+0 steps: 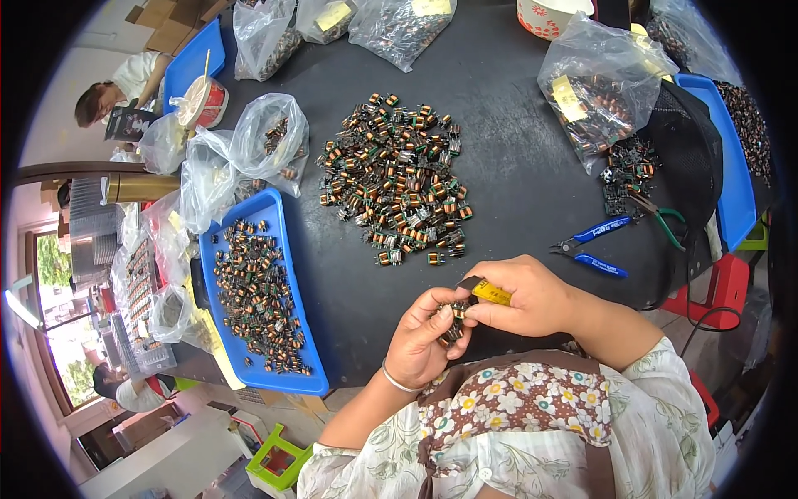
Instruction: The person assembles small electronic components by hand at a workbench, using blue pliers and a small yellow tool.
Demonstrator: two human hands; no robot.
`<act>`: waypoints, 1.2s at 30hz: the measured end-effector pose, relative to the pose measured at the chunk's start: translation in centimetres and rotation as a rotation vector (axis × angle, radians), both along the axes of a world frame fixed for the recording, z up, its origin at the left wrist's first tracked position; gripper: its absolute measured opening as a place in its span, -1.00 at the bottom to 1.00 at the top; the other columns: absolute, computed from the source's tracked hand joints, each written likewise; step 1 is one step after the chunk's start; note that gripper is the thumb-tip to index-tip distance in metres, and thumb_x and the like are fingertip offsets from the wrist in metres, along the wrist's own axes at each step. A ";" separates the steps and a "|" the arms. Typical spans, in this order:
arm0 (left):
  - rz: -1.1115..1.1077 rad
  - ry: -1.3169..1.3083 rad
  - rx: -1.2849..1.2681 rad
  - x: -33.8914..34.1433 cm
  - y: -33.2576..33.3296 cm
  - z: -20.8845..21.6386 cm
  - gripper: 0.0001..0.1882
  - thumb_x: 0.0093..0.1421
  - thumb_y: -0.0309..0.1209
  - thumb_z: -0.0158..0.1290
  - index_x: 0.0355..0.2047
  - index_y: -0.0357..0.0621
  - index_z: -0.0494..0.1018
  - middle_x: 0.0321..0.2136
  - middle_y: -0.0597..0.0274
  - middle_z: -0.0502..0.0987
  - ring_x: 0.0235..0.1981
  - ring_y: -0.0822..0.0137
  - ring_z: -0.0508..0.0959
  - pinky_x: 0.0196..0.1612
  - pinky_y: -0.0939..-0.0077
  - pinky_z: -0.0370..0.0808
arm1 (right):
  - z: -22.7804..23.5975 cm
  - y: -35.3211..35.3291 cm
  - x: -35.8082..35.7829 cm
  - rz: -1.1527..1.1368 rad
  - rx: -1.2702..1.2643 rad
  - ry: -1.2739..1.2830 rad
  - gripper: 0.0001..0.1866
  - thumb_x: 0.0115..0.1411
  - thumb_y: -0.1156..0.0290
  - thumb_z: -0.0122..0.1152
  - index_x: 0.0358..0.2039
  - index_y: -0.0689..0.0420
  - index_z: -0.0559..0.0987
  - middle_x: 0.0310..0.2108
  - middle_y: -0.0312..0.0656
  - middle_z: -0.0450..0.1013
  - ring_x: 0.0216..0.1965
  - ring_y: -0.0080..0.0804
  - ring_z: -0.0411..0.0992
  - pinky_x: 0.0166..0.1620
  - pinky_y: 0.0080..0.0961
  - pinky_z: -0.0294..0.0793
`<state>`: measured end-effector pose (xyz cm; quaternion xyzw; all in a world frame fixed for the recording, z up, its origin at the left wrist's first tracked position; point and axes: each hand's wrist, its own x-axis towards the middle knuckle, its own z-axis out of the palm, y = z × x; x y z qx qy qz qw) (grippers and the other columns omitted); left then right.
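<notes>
Small black parts with copper-coloured wire coils (452, 334) sit in the left hand (418, 339), on the person's side of the big heap of coil parts (395, 179). I can see its fingers curled around them, thumb pressing on top. The right hand (528, 295) leans in close beside it, thumb and fingers pinching a yellow thing with a dark end (492, 292). Both forearms slant inward.

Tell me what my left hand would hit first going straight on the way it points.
Most likely your right hand, with the yellow tool it grips, just beyond your left hand; depth is unclear.
</notes>
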<state>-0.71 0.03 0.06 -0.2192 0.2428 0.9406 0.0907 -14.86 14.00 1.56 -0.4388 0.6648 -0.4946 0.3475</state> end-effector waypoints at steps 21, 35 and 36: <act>0.167 -0.037 -0.251 -0.3 -0.2 0.2 -0.79 0.12 -0.46 0.03 -0.22 -0.19 0.35 -0.38 0.18 0.48 -0.47 0.45 0.44 -0.55 0.69 0.31 | 0.9 -0.2 0.6 0.031 0.136 -0.037 -0.80 0.13 0.35 -0.04 -0.53 0.19 0.39 -0.68 -0.08 0.39 -0.62 -0.11 0.39 -0.56 -0.31 0.33; 0.227 0.059 -0.360 -0.5 -0.5 -0.7 -0.78 0.10 -0.52 0.03 -0.21 -0.16 0.37 -0.27 0.01 0.45 -0.51 0.36 0.43 -0.54 0.65 0.33 | 0.5 -0.5 1.7 0.045 0.245 -0.845 -0.72 0.27 0.30 -0.26 -0.39 0.21 0.38 -0.70 -0.30 0.36 -0.74 -0.63 0.32 -0.64 -0.71 0.31; 0.230 0.065 -0.381 -0.6 -0.5 -0.6 -0.79 0.10 -0.52 0.03 -0.22 -0.17 0.37 -0.26 0.01 0.45 -0.52 0.39 0.42 -0.53 0.66 0.33 | 0.5 -0.5 1.8 0.042 0.243 -0.888 -0.71 0.28 0.29 -0.27 -0.38 0.21 0.38 -0.70 -0.29 0.36 -0.74 -0.62 0.32 -0.64 -0.70 0.32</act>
